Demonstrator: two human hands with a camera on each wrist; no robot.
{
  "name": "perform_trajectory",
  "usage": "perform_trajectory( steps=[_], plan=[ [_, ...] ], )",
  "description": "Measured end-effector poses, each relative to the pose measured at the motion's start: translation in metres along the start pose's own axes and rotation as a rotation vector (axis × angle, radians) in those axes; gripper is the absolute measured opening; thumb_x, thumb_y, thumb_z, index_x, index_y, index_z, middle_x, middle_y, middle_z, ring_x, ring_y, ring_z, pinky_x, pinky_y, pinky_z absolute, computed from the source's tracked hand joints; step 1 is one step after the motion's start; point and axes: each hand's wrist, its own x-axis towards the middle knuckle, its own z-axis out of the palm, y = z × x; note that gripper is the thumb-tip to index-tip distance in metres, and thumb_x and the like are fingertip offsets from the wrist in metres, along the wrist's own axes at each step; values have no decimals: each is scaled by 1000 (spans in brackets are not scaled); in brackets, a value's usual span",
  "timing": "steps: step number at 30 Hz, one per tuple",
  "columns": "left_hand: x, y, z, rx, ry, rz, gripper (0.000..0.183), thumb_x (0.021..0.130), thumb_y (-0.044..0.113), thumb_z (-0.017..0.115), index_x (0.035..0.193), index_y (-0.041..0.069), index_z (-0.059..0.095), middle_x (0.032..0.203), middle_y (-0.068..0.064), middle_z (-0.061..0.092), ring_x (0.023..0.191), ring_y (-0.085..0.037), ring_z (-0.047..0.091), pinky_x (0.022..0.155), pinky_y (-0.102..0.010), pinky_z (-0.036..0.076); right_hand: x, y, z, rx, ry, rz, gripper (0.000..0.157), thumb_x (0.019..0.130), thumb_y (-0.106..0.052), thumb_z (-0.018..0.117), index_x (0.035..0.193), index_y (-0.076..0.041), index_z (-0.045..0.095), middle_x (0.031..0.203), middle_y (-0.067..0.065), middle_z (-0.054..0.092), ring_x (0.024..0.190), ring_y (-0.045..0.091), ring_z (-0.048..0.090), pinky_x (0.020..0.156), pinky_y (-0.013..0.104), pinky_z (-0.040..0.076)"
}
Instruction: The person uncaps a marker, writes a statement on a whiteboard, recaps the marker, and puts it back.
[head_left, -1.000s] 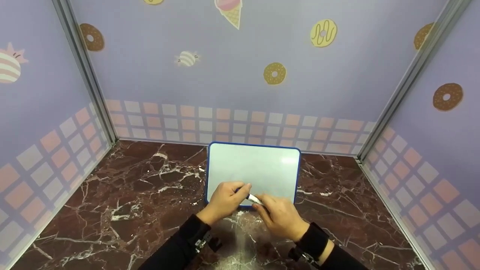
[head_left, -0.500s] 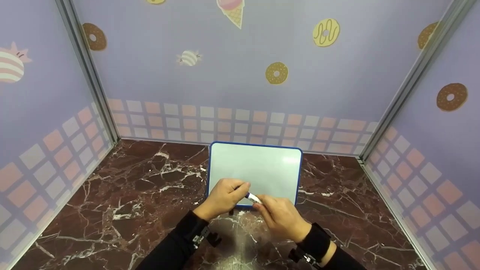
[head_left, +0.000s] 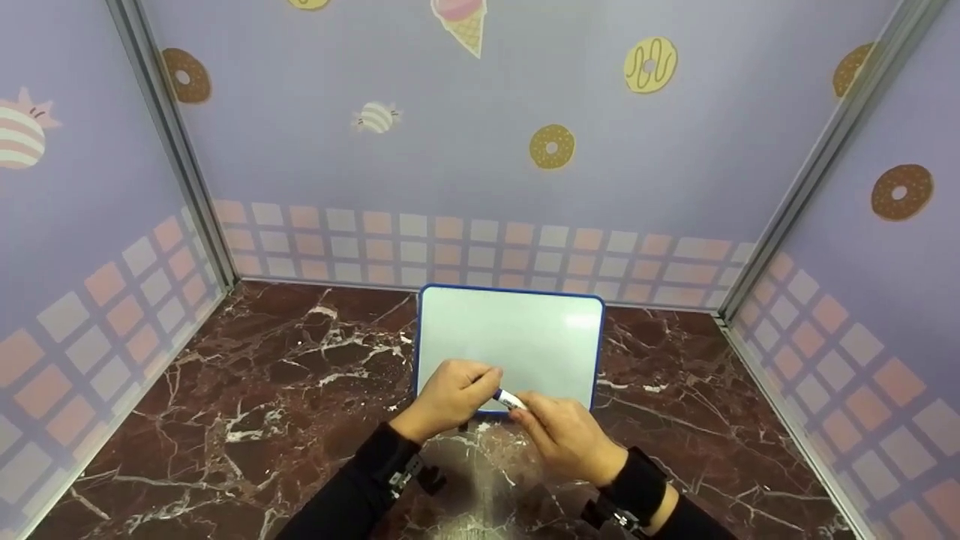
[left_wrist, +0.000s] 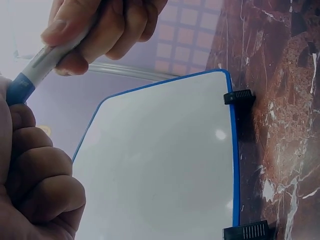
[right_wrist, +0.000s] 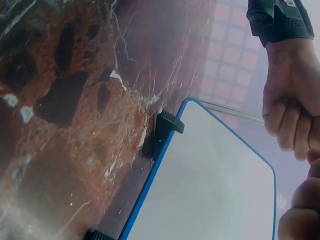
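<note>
Both hands meet over a white marker (head_left: 513, 400) with a blue end, held in front of the whiteboard (head_left: 517, 337). My left hand (head_left: 454, 394) has its fingers curled around the blue end (left_wrist: 21, 89), which is partly hidden in the grip. The white barrel (left_wrist: 47, 62) is held between the thumb and fingers of my right hand (head_left: 570, 435). Blue and white parts are joined in the left wrist view. The blue-framed whiteboard stands just behind the hands, its surface showing no marks. In the right wrist view the marker is hidden.
Black clip-like feet (left_wrist: 240, 96) support the whiteboard's lower edge on the dark red marbled table (head_left: 300, 420). A lilac wall (head_left: 480, 172) with printed sweets rises behind it, and side walls (head_left: 840, 300) close off left and right.
The right hand has shifted slightly right and down, and more of the marker's white barrel shows between the hands. The left hand and the whiteboard stay nearly where they were.
</note>
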Motion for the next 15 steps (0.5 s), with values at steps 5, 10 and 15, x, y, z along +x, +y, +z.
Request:
perform_trajectory(
  steps=[5,10,15],
  plan=[
    [2,2,-1,6,-8,11,52,111,14,61,61,15,45,57,20,34,52,1,29,51,-21,25,0,0,-3,56,-17,30,14,104,2,70,117,-5,71,75,-6,55,64,-4,40,54,11,38],
    [0,5,-1,29,-25,-2,53,111,14,60,60,16,44,57,20,34,51,1,29,51,-21,26,-1,-2,-5,95,-39,46,16,105,3,69,119,-5,72,76,-6,57,66,-3,43,56,12,41],
    [-1,6,2,40,-48,-9,54,111,14,59,59,19,42,56,21,34,51,2,30,51,-20,28,-5,-4,-7,155,-64,83,18,107,3,66,121,-5,73,79,-6,59,69,-3,45,59,12,43]
  ],
)
